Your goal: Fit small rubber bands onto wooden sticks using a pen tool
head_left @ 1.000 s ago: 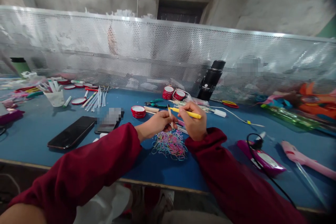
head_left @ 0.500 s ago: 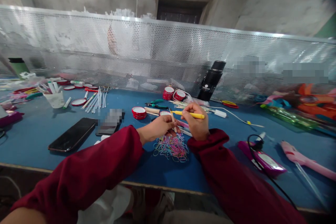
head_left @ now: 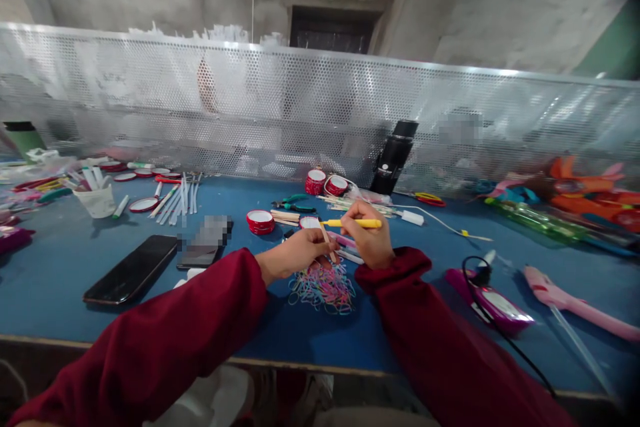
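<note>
My left hand point(head_left: 295, 252) pinches a thin, pale wooden craft stick point(head_left: 327, 240), which stands tilted between its fingers. In my right hand point(head_left: 373, 240) is a yellow pen point(head_left: 369, 223), held level with its tip pointing left at the upper end of the stick. Whether the tip touches the wood I cannot tell. Just below both hands lies a loose heap of multicoloured rubber bands point(head_left: 323, 290). Behind my left hand sit more wooden sticks point(head_left: 286, 217) and a stack of red-rimmed round pieces point(head_left: 261, 221).
Two phones point(head_left: 133, 270) lie left on the blue table point(head_left: 300, 340). A white cup of markers point(head_left: 96, 201) and glue sticks point(head_left: 175, 203) are farther back. A black bottle point(head_left: 395, 157) stands by the perforated metal screen point(head_left: 240, 113). On the right are a purple device point(head_left: 495, 303) and a pink glue gun point(head_left: 570, 297).
The camera view has shifted slightly, so the scene sits a little lower and to the left. Both hands keep their hold on the stick and the pen.
</note>
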`<move>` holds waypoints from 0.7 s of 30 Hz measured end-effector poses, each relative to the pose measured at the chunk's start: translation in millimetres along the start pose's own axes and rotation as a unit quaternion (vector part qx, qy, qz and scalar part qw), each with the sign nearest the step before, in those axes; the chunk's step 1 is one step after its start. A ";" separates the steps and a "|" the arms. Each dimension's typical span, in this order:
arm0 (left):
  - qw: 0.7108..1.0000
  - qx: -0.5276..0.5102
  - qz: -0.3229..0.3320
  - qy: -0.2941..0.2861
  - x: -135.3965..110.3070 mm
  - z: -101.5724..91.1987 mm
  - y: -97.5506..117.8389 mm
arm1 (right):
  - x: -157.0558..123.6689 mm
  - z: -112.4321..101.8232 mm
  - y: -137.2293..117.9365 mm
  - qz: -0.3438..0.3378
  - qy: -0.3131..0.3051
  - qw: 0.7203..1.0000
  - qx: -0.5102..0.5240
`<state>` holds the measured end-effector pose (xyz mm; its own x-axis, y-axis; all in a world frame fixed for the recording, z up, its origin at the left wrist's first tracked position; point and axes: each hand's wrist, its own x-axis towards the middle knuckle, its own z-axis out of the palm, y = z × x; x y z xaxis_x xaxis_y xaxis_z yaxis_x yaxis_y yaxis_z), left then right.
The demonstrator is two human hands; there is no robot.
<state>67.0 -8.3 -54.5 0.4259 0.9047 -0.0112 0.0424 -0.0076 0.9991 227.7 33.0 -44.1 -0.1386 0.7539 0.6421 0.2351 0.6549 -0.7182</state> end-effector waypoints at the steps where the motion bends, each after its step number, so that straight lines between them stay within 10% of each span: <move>1: 1.000 0.000 -0.001 0.000 0.1 -0.2 -0.2 | 0.0 -0.2 -0.1 0.001 -0.001 1.000 -0.002; 21: 1.000 0.011 0.008 0.003 2.0 -5.1 -2.8 | -0.8 1.7 -9.4 -0.027 -0.003 1.000 0.000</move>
<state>63.1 -4.3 -57.1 0.4221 0.9065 0.0054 0.0545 -0.0313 0.9980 224.0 26.3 -38.3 -0.1561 0.7179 0.6784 0.2270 0.6945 -0.6827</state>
